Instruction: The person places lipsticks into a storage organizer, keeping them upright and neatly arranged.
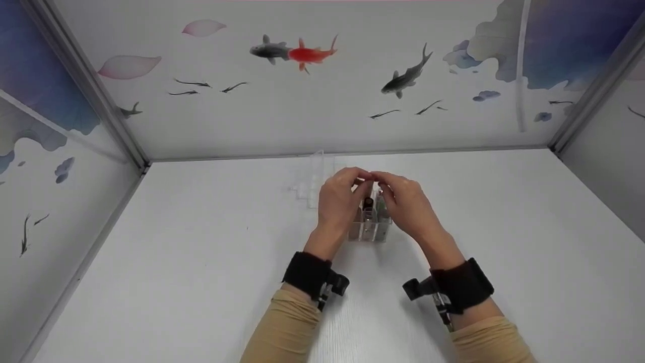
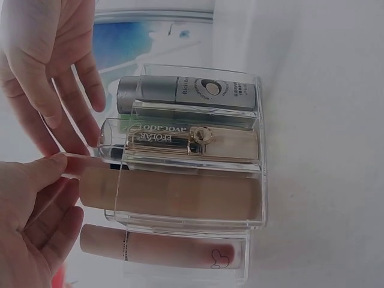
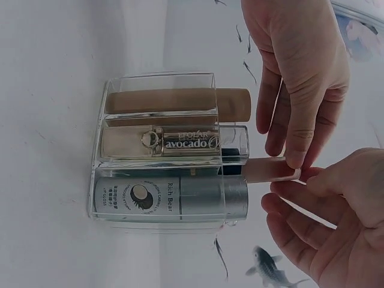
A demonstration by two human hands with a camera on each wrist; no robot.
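Note:
A clear acrylic cosmetics organizer (image 1: 369, 233) stands upright on the table between my hands. It holds a grey "Rich Bear" tube (image 3: 162, 198), a clear-and-gold "avocado" tube (image 3: 186, 144) and a brown tube (image 2: 174, 195). Behind these, a slim pinkish tube (image 3: 264, 170) with a dark band projects above the organizer. My left hand (image 1: 338, 199) pinches its upper end between thumb and fingers. At that same end, fingertips of my right hand (image 1: 407, 201) touch or nearly touch; its thumb stands apart. A pale pink lip gloss tube (image 2: 174, 249) shows beside the brown one.
A clear stepped plastic piece (image 1: 310, 189) lies behind and left of the organizer. White table (image 1: 201, 252) surrounds everything, with a fish-printed panel (image 1: 322, 111) along the back and side panels left and right. Both wrists wear black camera straps (image 1: 308, 275).

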